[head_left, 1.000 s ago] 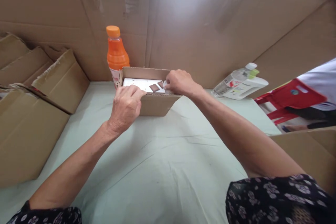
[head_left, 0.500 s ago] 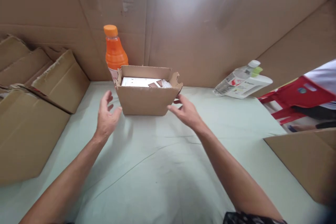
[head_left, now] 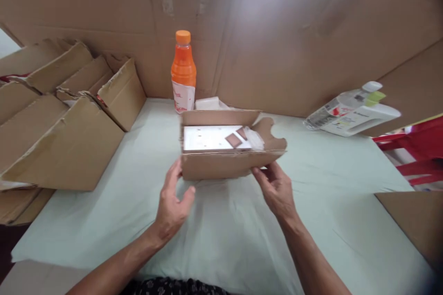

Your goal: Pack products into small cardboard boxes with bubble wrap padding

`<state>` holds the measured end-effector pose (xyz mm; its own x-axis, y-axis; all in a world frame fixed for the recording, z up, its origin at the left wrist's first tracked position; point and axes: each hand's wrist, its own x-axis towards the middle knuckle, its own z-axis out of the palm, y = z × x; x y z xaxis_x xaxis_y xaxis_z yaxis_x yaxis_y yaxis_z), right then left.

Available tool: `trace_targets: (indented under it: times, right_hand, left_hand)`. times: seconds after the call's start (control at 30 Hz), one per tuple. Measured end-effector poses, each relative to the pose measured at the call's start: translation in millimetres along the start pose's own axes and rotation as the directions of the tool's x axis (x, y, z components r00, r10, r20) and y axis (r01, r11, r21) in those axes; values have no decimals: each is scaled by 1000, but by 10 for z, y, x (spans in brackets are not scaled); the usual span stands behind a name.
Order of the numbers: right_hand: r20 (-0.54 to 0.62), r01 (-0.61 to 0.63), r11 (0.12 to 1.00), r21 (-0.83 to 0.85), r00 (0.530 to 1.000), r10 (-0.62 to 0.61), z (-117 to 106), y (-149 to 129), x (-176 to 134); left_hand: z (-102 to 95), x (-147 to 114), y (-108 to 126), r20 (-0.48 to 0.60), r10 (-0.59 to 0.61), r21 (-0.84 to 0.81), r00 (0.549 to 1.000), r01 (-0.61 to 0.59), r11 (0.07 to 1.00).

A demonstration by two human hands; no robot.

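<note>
A small open-topped cardboard box is in the middle of the head view, tilted towards me. Inside it lie a white box with brown squares at one end and some crumpled clear plastic. My left hand has its fingers against the box's left side, while its thumb stands off from the cardboard. At the lower right corner my right hand grips the box, thumb in front and the other fingers partly hidden. Whether the base touches the cloth I cannot tell.
Behind the box stand an orange drink bottle and a white item. Several cardboard boxes fill the left. A clear bottle leans by a white jug at the right. A cardboard panel lies lower right; red chairs are beyond.
The small cardboard box has come towards me and tilted, away from the orange bottle. Both hands moved with it, and the right hand has closed on its corner. The view has shifted left.
</note>
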<state>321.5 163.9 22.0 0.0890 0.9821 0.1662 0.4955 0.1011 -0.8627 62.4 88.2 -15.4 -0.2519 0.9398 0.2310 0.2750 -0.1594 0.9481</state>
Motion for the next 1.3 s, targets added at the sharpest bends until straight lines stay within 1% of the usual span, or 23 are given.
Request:
trace_targets:
  times: [0.07,0.1,0.17,0.27,0.33,0.37,0.4,0.47,0.53,0.6,0.67,0.73,0.8,0.87,0.93,1.0,1.07,1.1,1.13,1.2,1.23,1.27,1.3]
  right_hand:
    - [40,26,999,38,999,-27,155,-139,4]
    - [36,37,998,44,999,-39,175,-186,14]
    - [-14,34,999,27,999,-34,100,-215,5]
    - [-94,-9,1000,-15,996,7,-116,-126,-79]
    - [-74,-7,1000,-20,997,5,-134,-51,-99]
    - [-35,9,1000,-13,999,-10,-70,-30,-75]
    - [18,32,999,4,999,-32,45,-27,-25]
    - [138,91,993,74,985,-100,408,-79,149]
    - [228,158,971,181,953,-198,875,-187,380]
    - [276,223,931,290,912,-304,1354,-307,596]
    - [288,257,896,361,883,-369,1772,-395,742]
    - [269,265,884,386,884,-383,2090,-437,812]
    - [230,272,883,383,897,-377,2302,-450,851]
    - [206,263,891,369,912,-355,2413,-464,920]
    - [214,214,920,330,932,-294,2431,-495,1056]
    - [257,153,952,267,940,-223,2365,-536,1235]
    - [315,144,969,202,927,-204,2227,-564,1362]
    - [331,160,972,173,920,-211,2137,-566,1367]
    - [330,186,972,144,917,-225,2037,-559,1316]
    - [287,253,964,78,921,-265,1816,-516,1024]
    - [259,292,955,44,920,-293,1703,-483,795]
    - [259,342,939,21,906,-336,1594,-444,531]
    - [278,398,917,17,879,-387,1492,-403,258]
  left_hand:
    - [-125,-30,-3,-89,4,17,996,-3,1000]
    - [-138,-12,10,-110,18,14,994,-16,1000]
    - [-78,40,53,-92,61,-6,994,-61,998]
    - [50,40,91,-13,126,-28,992,-126,992]
    - [40,-47,55,0,125,-12,992,-125,992]
    - [-4,-109,18,-15,104,1,994,-104,995]
    - [-70,-176,-27,-43,74,16,996,-74,997]
    - [-235,-293,-120,-130,20,47,991,-14,999]
    - [-391,-346,-190,-209,8,72,978,7,997]
    - [-496,-311,-231,-248,25,88,968,-4,996]
    - [-542,-202,-257,-265,37,101,963,-10,995]
    - [-550,-61,-285,-285,35,109,958,-4,994]
    - [-538,62,-317,-298,40,116,954,-6,993]
    - [-521,137,-344,-296,58,129,954,-20,991]
    - [-510,158,-365,-288,65,133,955,-27,991]
    - [-520,150,-383,-290,51,118,956,-17,993]
    - [-562,161,-405,-301,21,86,953,5,996]
    - [-598,193,-418,-306,0,65,952,21,998]
    - [-642,250,-433,-310,-25,39,950,40,998]
    - [-752,453,-467,-320,-80,-18,944,78,997]
    - [-811,592,-487,-329,-100,-44,939,91,995]
    - [-868,747,-509,-345,-118,-65,931,101,993]
    - [-917,905,-532,-370,-137,-80,919,116,990]
